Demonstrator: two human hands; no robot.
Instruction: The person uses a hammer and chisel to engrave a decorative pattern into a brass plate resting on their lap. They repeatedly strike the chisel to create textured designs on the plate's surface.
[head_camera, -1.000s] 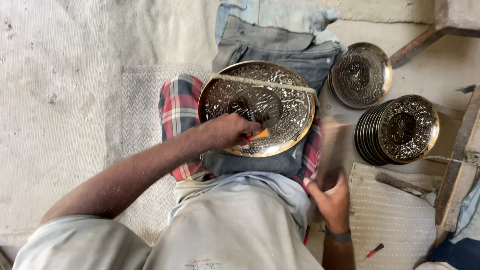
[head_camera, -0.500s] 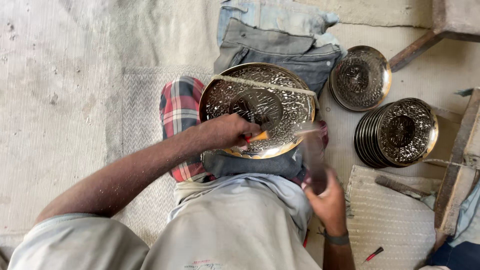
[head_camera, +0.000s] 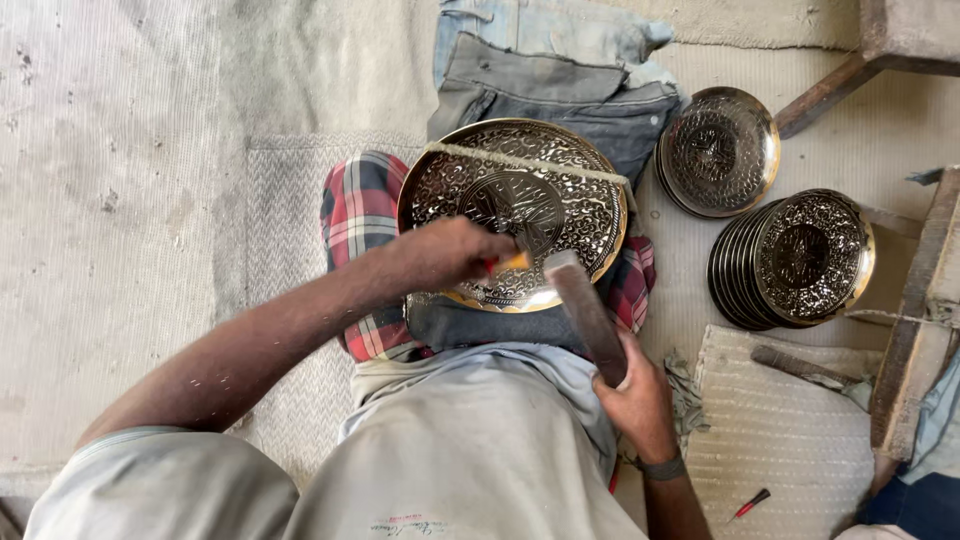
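A large round engraved brass plate (head_camera: 560, 170) rests tilted on my lap, over a red checked cloth (head_camera: 358, 208). My left hand (head_camera: 452, 254) grips a small chisel with an orange tip (head_camera: 513, 262), its point pressed on the plate's lower middle. My right hand (head_camera: 628, 392) holds a wooden mallet (head_camera: 585, 310) by the handle, its head just beside the chisel's end. A thin strip lies across the plate's upper part.
A single engraved plate (head_camera: 722, 150) lies to the right, and a stack of several more (head_camera: 800, 256) stands beside it. Folded grey cloth (head_camera: 560, 85) lies behind the big plate. Wooden beams (head_camera: 920, 300) run along the right. A small red tool (head_camera: 750, 503) lies on a mat.
My right hand has swung the mallet from the right in towards the chisel. My left hand stays on the plate.
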